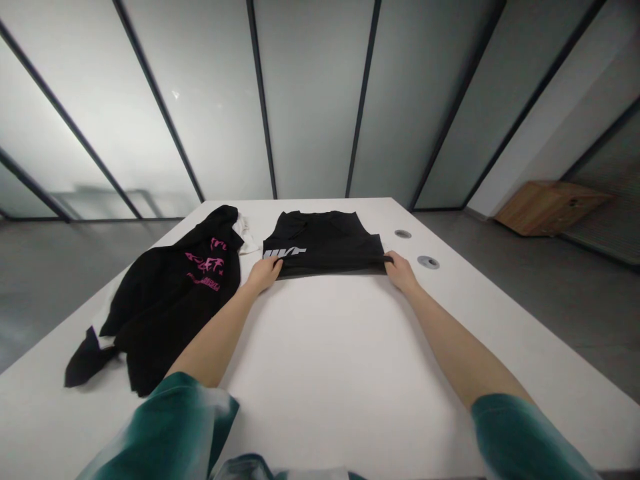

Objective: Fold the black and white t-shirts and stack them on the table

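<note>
A black T-shirt [330, 237] with white lettering near its left side lies on the white table ahead of me. Its near part is folded over into a straight band. My left hand [266, 272] grips the band's left end, thumb on top and fingers tucked underneath. At the right end, my right hand [399, 269] pinches the same fold. Both arms are stretched forward, and the held edge runs straight between the hands. The fingers under the cloth are partly hidden.
To the left, a black garment with pink print [185, 293] lies crumpled, partly over white cloth [245, 233]. Two round grommets [429, 262] are set in the table [330, 353] on the right. Frosted glass panels [310, 100] stand behind; a wooden cabinet [545, 207] is at far right.
</note>
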{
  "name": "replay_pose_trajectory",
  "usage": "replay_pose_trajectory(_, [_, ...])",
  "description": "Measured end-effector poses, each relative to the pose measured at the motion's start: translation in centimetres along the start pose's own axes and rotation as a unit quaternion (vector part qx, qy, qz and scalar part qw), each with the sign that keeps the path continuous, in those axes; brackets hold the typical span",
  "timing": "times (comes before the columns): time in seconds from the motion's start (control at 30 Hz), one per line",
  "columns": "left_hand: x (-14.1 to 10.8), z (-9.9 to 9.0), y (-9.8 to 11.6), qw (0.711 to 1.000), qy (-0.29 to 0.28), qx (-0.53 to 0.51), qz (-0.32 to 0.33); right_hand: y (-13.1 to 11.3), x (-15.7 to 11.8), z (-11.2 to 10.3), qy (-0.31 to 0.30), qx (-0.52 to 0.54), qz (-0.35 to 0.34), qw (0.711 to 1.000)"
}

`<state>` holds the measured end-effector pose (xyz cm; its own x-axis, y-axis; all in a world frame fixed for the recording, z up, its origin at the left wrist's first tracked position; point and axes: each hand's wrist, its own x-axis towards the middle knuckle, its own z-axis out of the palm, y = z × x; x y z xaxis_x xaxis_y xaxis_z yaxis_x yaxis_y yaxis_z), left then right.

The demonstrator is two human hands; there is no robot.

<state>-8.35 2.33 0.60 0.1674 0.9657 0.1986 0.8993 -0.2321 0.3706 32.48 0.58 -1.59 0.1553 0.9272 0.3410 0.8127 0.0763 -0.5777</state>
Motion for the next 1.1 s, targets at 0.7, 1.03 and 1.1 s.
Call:
replay_pose_trajectory(0.7, [1.7,-0.5,-1.7,0.969,0.056,-0.236,-0.046,-0.8,1.0,1.2,-0.001,0.072,-0.027,0.997])
replay_pose_trajectory(1.03, [0.7,-0.3,-0.9,0.999,-0.039,0.019,0.022,-2.7,0.2,-0.5,-0.191,-0.224,-0.052,0.954])
replay_pose_trajectory(1.1, [0.9,-1.1,-1.0,0.997,-0.065,0.004,0.040,-3.0,0.6,-1.8,-0.224,-0.231,-0.045,0.946])
